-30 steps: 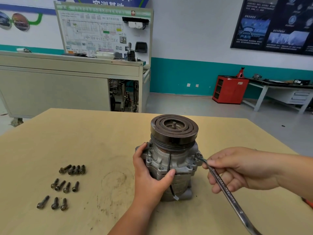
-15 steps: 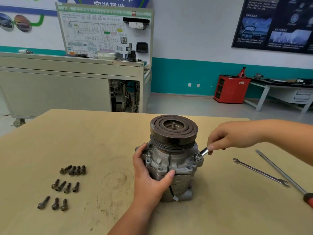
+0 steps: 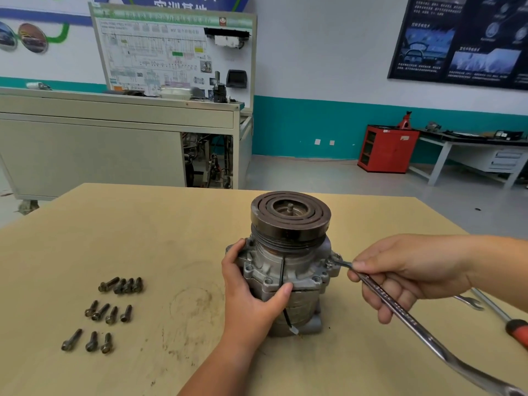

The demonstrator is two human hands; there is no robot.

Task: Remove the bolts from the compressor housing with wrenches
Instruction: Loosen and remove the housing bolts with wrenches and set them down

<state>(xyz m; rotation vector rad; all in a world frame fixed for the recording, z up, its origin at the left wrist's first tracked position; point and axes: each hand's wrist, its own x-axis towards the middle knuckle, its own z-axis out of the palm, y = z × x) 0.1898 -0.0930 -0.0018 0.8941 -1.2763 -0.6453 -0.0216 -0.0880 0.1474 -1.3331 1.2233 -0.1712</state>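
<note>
The grey compressor housing (image 3: 288, 270) stands upright on the wooden table (image 3: 171, 230), its dark pulley (image 3: 290, 215) on top. My left hand (image 3: 251, 295) grips the housing's left front side, thumb across the flange. My right hand (image 3: 405, 275) holds a long steel wrench (image 3: 405, 318). The wrench's head sits on a bolt (image 3: 333, 262) at the housing's right flange, and its handle runs down toward the lower right corner. Several removed bolts (image 3: 111, 310) lie in three rows on the table at the left.
A second wrench (image 3: 468, 302) and a red-handled screwdriver (image 3: 511, 324) lie on the table behind my right hand. Beyond the table stand a grey training bench (image 3: 114, 138), a red cabinet (image 3: 385, 150) and a white workbench (image 3: 471, 155).
My right hand swung the wrench handle from the far side back toward me, around the bolt on the right flange. My left hand kept its grip on the housing.
</note>
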